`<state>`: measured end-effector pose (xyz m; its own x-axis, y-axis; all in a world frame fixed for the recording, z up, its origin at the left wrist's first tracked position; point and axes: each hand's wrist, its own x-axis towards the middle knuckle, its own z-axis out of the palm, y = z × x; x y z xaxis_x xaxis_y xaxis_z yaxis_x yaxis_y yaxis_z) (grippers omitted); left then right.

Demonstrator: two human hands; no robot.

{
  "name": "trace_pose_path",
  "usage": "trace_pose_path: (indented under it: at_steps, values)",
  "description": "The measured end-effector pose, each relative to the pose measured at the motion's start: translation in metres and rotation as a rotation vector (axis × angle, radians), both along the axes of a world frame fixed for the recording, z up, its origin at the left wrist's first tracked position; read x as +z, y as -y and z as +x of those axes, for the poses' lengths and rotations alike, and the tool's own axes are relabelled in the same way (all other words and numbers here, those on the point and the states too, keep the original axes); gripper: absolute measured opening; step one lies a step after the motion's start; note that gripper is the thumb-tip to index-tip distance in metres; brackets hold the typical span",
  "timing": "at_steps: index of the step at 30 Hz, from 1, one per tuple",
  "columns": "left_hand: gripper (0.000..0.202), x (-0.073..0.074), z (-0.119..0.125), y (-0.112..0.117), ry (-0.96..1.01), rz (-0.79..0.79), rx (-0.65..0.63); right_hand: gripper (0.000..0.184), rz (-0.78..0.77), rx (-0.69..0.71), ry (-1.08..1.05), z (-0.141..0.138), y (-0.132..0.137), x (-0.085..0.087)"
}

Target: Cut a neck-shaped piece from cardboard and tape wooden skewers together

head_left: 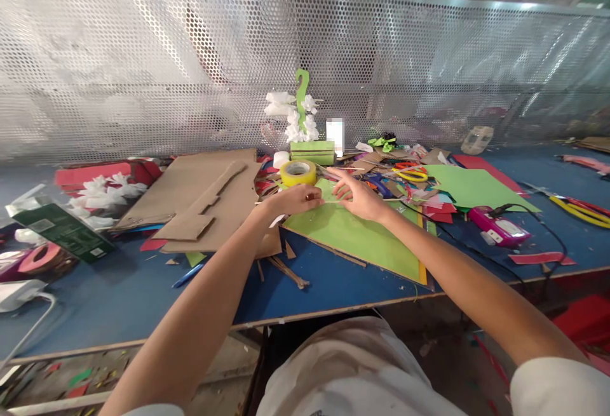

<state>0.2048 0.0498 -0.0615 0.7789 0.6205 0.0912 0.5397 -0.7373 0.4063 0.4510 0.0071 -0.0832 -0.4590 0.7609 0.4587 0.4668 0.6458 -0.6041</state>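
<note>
A light green paper sheet (352, 241) lies at an angle on the blue table, with yellow and brown edges showing beneath. My left hand (302, 198) is over its far left part, fingers curled in; whatever they hold, if anything, is hidden. Facing it, my right hand (357, 195) reaches over the sheet's far part with its fingers bent and apart, and I see nothing held in it. Just behind my left hand is a yellow tape roll (298, 173). A green hook-shaped stem with white paper flowers (302, 127) stands farther back on a green base (312, 152).
Brown cardboard pieces (190, 181) lie on the left, near a green box (61, 228). Scissors (410, 171) and paper scraps crowd the middle back. To the right are a magenta device (499, 225) with a black cable and yellow-handled scissors (579, 209). A perforated metal panel (405, 73) stands behind.
</note>
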Motion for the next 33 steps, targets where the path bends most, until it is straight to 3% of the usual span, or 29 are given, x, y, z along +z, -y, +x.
trace_pose_path:
  at_steps: [27,33]
  values:
    - [0.03,0.003,0.0,0.001,0.028,0.018,0.022,0.091,-0.017,-0.068,0.008,0.002,0.003,0.008]
    - [0.024,0.003,0.001,0.002,0.088,0.107,0.088,0.092,-0.052,-0.056,-0.027,0.005,0.001,0.01]
